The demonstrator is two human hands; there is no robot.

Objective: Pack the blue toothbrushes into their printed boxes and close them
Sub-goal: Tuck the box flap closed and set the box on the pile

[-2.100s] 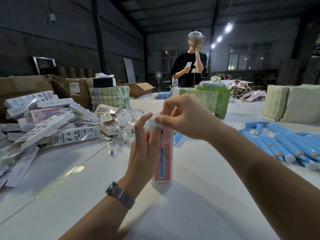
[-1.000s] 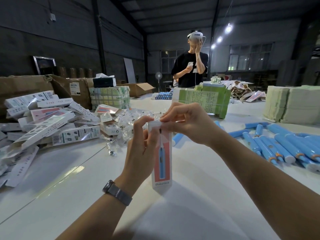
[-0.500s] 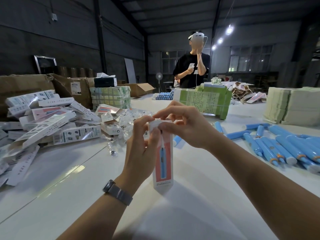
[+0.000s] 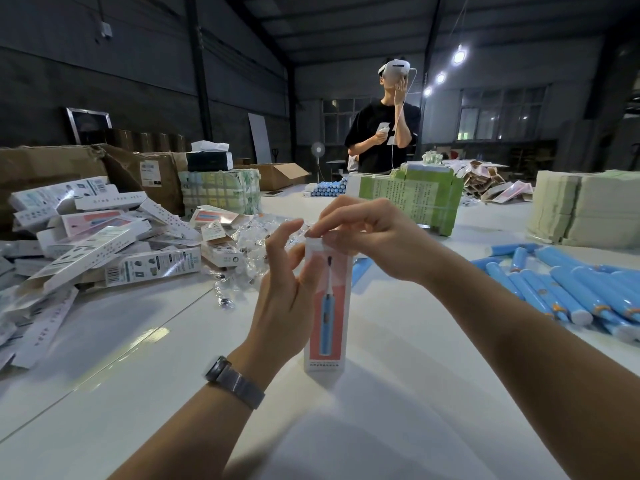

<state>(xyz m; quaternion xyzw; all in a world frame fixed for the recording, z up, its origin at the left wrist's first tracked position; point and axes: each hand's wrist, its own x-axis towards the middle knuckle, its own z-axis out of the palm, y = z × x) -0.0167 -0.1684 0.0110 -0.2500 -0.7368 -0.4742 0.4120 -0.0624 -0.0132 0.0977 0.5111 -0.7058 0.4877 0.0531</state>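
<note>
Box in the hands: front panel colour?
Coral-pink panel with a blue toothbrush printed on it, white edges, on the box; head view.

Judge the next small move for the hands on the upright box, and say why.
Probably press the top flap fully shut. The left hand holds the printed box upright on the table, and the right hand pinches its top end, so closing looks unfinished.

The table (image 4: 398,341) in the middle of the frame is white, smooth and shiny, and light bounces off it. The box (image 4: 327,306) standing on it looks like smooth printed card, and the big boxes (image 4: 52,178) at the upper left are rough brown cardboard. At the right, the blue toothbrushes (image 4: 561,289) look like smooth plastic, and the watch band (image 4: 239,384) at the lower middle looks like grey woven metal.
</note>
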